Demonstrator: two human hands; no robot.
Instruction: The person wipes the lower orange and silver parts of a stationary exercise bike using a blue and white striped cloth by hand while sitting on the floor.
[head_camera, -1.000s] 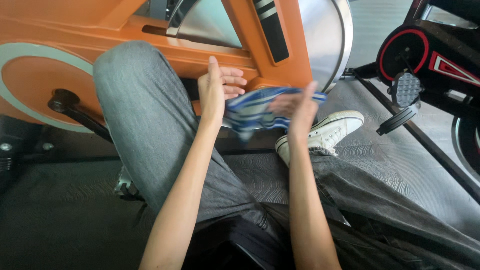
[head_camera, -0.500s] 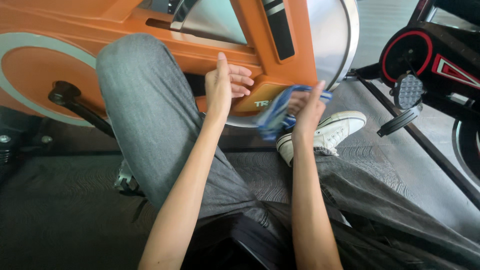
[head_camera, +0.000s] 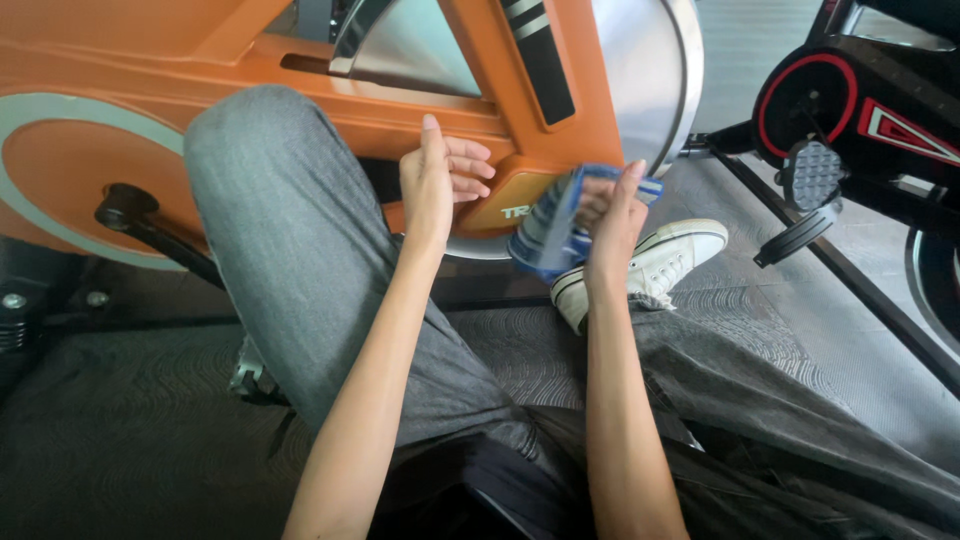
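My right hand (head_camera: 612, 215) has its grip closed around a crumpled blue cloth (head_camera: 548, 232), which it presses against the lower edge of the orange exercise bike frame (head_camera: 300, 110), just beside the big round silver flywheel (head_camera: 640, 80). The cloth hangs partly below my fingers, above the toe of my white canvas sneaker (head_camera: 665, 262), which rests on the dark ribbed floor mat (head_camera: 120, 430). My left hand (head_camera: 440, 185) holds nothing: its grip is loose, with the thumb pointing up and the fingers curled lightly inward, held close to the orange frame to the left of the cloth; I cannot tell whether it touches the frame. My left knee, in grey trousers (head_camera: 290, 250), is raised high in front of the bike and hides part of the frame behind it. To the left of the knee, a black crank arm (head_camera: 150, 230) runs down across the pale round disc on the side of the orange bike. Off to the right, well apart from my hands, stands a black and red exercise bike (head_camera: 860, 110), with its black studded pedal (head_camera: 810, 175) turned towards me.
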